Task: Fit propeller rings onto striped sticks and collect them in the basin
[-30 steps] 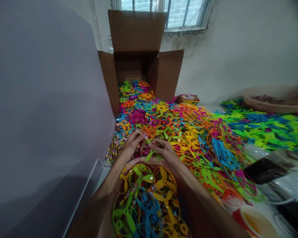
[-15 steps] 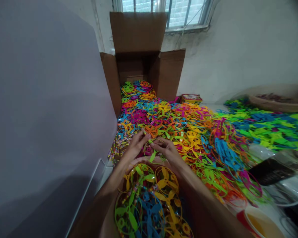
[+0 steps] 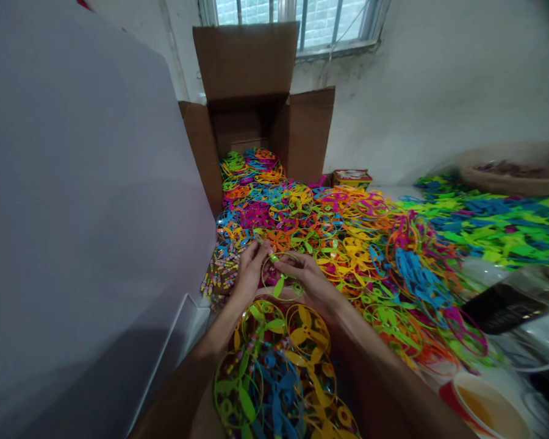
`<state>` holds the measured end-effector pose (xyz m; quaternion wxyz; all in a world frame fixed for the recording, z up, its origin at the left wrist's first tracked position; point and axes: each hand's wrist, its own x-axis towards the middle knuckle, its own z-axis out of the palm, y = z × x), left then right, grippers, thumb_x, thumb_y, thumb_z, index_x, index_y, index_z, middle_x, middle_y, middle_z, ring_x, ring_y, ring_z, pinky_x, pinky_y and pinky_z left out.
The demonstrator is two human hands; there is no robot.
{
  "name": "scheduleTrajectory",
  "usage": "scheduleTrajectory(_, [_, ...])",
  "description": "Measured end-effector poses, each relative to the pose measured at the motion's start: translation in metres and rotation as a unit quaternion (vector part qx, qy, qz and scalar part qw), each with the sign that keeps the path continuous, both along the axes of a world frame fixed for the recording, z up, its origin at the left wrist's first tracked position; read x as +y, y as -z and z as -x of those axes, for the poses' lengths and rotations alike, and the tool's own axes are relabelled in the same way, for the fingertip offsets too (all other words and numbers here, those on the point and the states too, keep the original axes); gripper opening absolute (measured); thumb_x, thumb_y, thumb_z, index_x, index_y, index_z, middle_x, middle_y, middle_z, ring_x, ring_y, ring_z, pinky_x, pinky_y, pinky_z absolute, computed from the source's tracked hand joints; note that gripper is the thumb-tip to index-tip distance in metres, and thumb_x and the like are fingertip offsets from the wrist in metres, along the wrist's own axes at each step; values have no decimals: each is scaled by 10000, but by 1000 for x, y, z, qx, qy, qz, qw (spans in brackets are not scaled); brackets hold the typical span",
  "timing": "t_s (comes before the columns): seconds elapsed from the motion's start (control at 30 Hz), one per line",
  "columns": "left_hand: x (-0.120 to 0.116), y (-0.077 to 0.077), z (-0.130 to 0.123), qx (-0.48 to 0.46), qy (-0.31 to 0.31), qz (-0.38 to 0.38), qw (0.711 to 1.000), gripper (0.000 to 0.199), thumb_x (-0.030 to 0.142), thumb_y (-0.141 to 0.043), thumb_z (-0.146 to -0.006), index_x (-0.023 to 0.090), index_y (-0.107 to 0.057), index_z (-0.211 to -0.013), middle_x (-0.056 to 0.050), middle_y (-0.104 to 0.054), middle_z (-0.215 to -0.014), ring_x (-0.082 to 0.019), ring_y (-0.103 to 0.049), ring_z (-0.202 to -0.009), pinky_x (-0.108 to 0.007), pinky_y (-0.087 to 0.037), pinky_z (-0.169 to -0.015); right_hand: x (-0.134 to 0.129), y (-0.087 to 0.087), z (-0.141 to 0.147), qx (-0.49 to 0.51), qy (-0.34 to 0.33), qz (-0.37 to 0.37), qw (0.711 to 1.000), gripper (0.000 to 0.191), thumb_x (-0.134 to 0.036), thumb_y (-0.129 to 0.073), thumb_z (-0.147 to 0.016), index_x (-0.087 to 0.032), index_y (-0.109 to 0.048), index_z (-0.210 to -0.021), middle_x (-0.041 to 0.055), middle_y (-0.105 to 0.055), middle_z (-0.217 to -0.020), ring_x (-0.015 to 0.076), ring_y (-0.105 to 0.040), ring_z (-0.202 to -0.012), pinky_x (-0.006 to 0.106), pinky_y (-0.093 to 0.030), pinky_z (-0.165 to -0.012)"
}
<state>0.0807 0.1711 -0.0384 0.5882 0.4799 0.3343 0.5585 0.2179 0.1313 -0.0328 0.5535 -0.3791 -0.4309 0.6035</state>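
My left hand is closed, its thumb and fingers pinching a small striped stick near the middle of the view. Beside it, my right hand grips a green ringed propeller, whose centre meets the fingertips of both hands. Below my hands, a round tub holds green, blue and yellow ringed propellers with small striped pieces among them. More striped sticks lie to the left of my left hand.
An open cardboard box stands behind a spread of colourful ringed propellers. Green and blue pieces lie at the right near a wide basket. A cup is at lower right, a pale panel at left.
The view has shifted slightly. My two hands stay close together around the green propeller, which has moved only a little.
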Motion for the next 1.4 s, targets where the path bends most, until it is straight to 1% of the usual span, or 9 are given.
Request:
scheduleTrajectory(0.13, [0,-3,-3,-13,-7,13,1000,426,555,-752,-792,197,-522,-814,83,-461,-634,-45,-363,-445,-191,-276,-424,-6,-3,2,17,8,-2,1000,240,-359,-905,-665,-218,-726,-739,-15,-680,-699,153,-630,-664,250,-495,-605])
scheduleTrajectory(0.33, [5,-9,7,-37,-39,12,998,423,524,-769,-774,203,-492,-765,89,-409,-589,-51,-348,-449,-192,-274,-425,-8,-1,6,-15,-71,-18,997,277,-429,-882,-689,-208,-718,-713,0,-678,-644,142,-594,-571,258,-471,-558])
scheduleTrajectory(0.47, [0,-10,7,-14,-11,-1,1000,390,496,-777,-789,194,-530,-782,82,-427,-610,-47,-339,-461,-183,-256,-415,-3,3,7,-10,-27,-46,999,272,-434,-877,-696,-213,-720,-712,-12,-656,-652,129,-570,-589,250,-455,-576])
scheduleTrajectory(0.63, [-4,-10,5,-5,-17,3,1000,423,512,-785,-773,199,-500,-774,97,-384,-600,-41,-297,-439,-173,-224,-389,-4,2,6,-17,9,-53,998,245,-391,-871,-712,-218,-697,-696,-17,-631,-701,136,-573,-653,246,-450,-604])
scheduleTrajectory(0.77, [-9,-15,6,21,-14,13,1000,413,511,-780,-773,205,-503,-780,94,-382,-613,-49,-314,-456,-170,-252,-410,-6,1,6,-40,13,-69,997,214,-397,-835,-751,-226,-708,-731,-20,-634,-712,149,-583,-680,267,-456,-655])
scheduleTrajectory(0.9, [-12,-18,5,54,-30,-19,998,421,526,-762,-783,204,-492,-755,79,-392,-636,-69,-350,-511,-184,-316,-464,-2,5,5,-78,27,-101,991,253,-432,-840,-739,-222,-700,-736,-11,-660,-730,173,-603,-710,290,-457,-685])
scheduleTrajectory(1.0, [-11,-17,5,98,-53,-59,992,411,544,-726,-814,198,-512,-755,56,-441,-676,-94,-403,-586,-195,-357,-519,1,9,4,-111,48,-121,985,299,-465,-834,-735,-213,-673,-727,-14,-647,-712,169,-593,-682,286,-444,-660])
scheduleTrajectory(1.2, [-7,-15,9,172,-61,-133,974,420,575,-658,-874,199,-517,-753,52,-449,-673,-112,-407,-609,-216,-327,-554,3,13,5,-186,47,-157,969,322,-500,-735,-804,-205,-623,-740,-2,-650,-684,178,-609,-642,290,-459,-635])
scheduleTrajectory(1.4, [-8,-13,6,168,-84,-127,974,414,574,-654,-881,205,-520,-751,51,-420,-673,-118,-390,-609,-224,-329,-563,-1,15,12,-252,113,-185,943,301,-492,-667,-851,-224,-589,-739,17,-669,-700,194,-626,-644,283,-458,-596])
